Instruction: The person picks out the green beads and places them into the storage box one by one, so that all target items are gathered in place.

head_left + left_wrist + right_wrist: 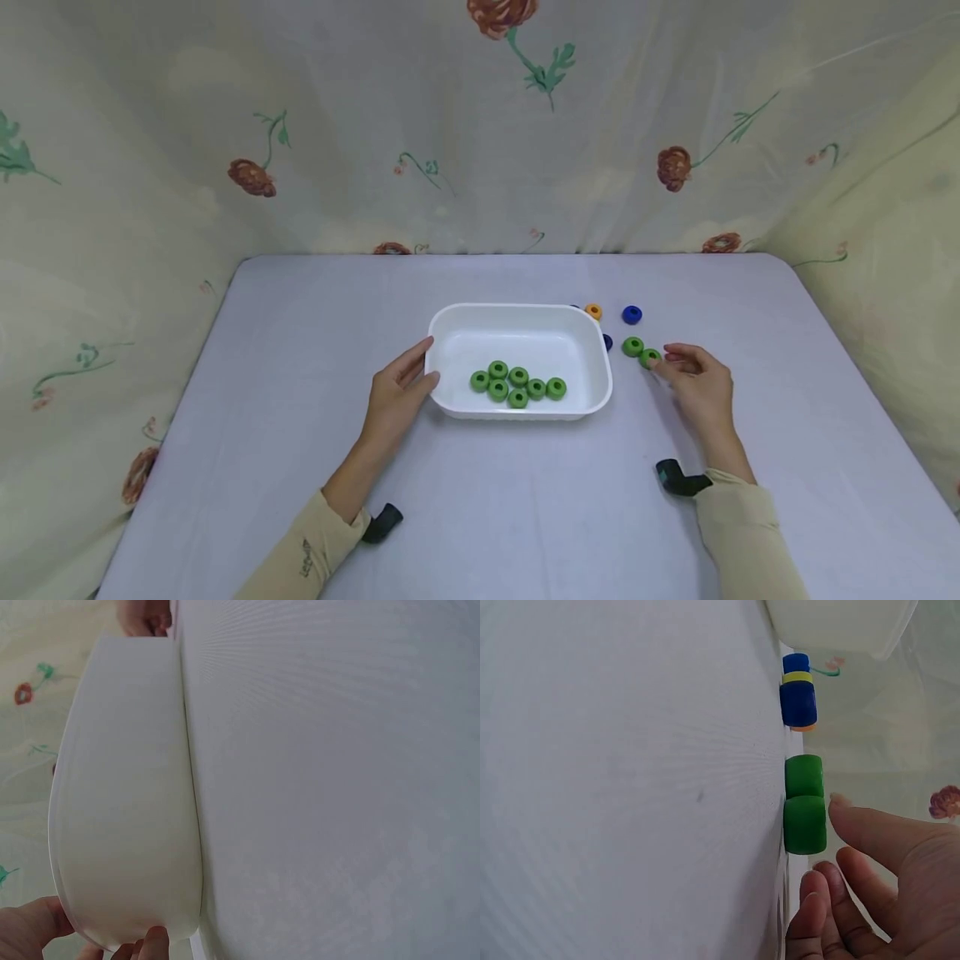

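Note:
A white tray (525,321) stands on the table with several green beads (517,377) inside, gathered toward its near side. At its left end my left hand (397,396) grips the wall; the left wrist view shows fingers (156,943) against the outside. To the right of the tray, two more green beads lie side by side, the nearer green bead (649,358) close to my right hand (693,387). In the right wrist view the thumb is beside that green bead (805,825), with the other fingers (855,892) loosely bent and nothing between them.
Past the tray's right end lie a blue bead (632,315), an orange bead (593,311) and a dark blue bead (607,342) partly hidden by the tray. A yellow bead (797,676) shows in the right wrist view. Floral cloth (337,125) hangs behind the table (480,508).

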Demonstrator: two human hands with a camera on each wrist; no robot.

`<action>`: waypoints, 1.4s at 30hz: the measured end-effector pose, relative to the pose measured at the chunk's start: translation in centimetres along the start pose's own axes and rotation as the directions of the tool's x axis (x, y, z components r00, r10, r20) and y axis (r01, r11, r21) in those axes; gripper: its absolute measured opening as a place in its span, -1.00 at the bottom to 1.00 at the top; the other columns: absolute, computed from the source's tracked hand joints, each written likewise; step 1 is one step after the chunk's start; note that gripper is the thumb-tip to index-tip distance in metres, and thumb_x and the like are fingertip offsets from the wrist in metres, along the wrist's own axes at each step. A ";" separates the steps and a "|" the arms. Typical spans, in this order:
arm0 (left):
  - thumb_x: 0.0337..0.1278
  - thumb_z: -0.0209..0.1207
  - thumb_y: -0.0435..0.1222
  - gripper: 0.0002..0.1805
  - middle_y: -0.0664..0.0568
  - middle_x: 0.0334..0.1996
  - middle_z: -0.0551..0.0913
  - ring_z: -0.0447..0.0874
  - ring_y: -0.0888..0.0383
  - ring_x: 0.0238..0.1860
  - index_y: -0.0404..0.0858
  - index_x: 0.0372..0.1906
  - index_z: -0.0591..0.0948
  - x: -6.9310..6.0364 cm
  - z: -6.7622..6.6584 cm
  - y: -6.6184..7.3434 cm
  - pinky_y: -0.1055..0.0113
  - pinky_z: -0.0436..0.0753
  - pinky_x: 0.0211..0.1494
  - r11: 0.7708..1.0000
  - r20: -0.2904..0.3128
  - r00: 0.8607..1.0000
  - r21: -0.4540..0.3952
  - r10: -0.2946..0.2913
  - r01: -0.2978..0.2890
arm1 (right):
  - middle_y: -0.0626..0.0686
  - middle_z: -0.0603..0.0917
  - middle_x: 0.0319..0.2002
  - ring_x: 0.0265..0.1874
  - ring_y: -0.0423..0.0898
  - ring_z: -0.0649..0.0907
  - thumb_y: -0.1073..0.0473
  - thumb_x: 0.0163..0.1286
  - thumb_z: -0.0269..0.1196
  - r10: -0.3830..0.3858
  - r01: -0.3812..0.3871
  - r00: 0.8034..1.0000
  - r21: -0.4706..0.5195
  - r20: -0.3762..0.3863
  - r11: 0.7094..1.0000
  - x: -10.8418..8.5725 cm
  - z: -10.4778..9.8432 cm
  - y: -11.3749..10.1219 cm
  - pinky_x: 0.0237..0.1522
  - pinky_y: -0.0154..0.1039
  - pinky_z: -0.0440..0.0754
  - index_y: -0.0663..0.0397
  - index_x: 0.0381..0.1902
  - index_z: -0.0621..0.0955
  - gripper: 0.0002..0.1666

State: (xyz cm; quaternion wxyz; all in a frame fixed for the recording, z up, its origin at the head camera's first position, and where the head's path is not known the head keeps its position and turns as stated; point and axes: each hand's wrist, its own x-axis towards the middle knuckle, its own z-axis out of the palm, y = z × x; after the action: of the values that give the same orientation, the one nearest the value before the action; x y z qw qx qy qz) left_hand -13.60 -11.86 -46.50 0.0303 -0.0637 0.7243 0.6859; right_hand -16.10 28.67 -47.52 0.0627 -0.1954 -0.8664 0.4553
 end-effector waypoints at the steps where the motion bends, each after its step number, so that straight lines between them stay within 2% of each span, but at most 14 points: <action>1: 0.27 0.19 -0.43 -0.42 -0.01 0.46 0.41 0.39 0.08 0.49 -0.11 0.39 0.49 0.0 0.0 -0.1 0.41 0.50 0.42 1.000 0.001 1.000 -0.002 0.000 0.000 | -0.38 0.56 -0.31 -0.33 -0.47 0.55 0.02 0.26 0.43 0.000 0.000 1.000 -0.006 0.001 1.000 0.1 0.1 0.2 -0.38 -0.61 0.55 0.11 0.16 0.63 -0.45; 10: 0.27 0.19 -0.42 -0.43 0.00 0.46 0.41 0.39 0.11 0.48 -0.11 0.39 0.49 -0.1 0.1 0.0 0.44 0.50 0.41 1.000 -0.002 1.000 -0.009 0.000 0.000 | 0.03 0.65 0.00 -0.25 -0.38 0.52 -0.04 0.26 0.43 0.017 -0.014 0.999 -0.080 0.041 0.997 0.4 0.4 0.5 -0.33 -0.64 0.51 0.08 0.21 0.60 -0.38; 20: 0.27 0.18 -0.43 -0.42 -0.04 0.46 0.41 0.39 0.07 0.48 -0.14 0.39 0.49 0.0 0.0 -0.1 0.40 0.50 0.41 1.000 -0.002 1.000 -0.007 0.005 -0.005 | -0.09 0.58 -0.16 -0.24 -0.31 0.49 -0.01 0.25 0.44 -0.020 0.025 0.998 -0.096 0.055 0.995 0.6 0.6 0.5 -0.34 -0.64 0.49 0.16 0.18 0.61 -0.39; 33: 0.27 0.18 -0.42 -0.43 -0.02 0.46 0.42 0.40 0.09 0.48 -0.11 0.38 0.50 -0.1 0.1 0.1 0.41 0.50 0.41 1.000 -0.012 1.000 0.003 -0.003 0.003 | 0.03 0.61 -0.07 -0.18 -0.20 0.48 -0.03 0.28 0.42 0.018 -0.010 0.998 -0.132 0.062 0.991 0.7 0.9 0.3 -0.35 -0.58 0.46 0.12 0.21 0.60 -0.39; 42: 0.25 0.18 -0.45 -0.42 -0.06 0.46 0.42 0.40 0.03 0.48 -0.16 0.39 0.49 0.1 0.1 -0.2 0.32 0.50 0.44 0.999 -0.006 1.000 -0.011 0.030 -0.030 | 0.05 0.61 -0.01 -0.13 -0.17 0.49 -0.09 0.30 0.39 0.058 -0.049 0.997 -0.139 0.058 0.989 0.5 0.6 -0.2 -0.30 -0.53 0.48 0.10 0.22 0.59 -0.37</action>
State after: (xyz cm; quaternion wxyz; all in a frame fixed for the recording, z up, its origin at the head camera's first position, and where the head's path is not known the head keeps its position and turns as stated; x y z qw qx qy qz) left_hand -13.70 -11.74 -46.71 0.0174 -0.0551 0.7214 0.6901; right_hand -16.74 28.29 -47.69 0.0100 -0.2082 -0.8916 0.4021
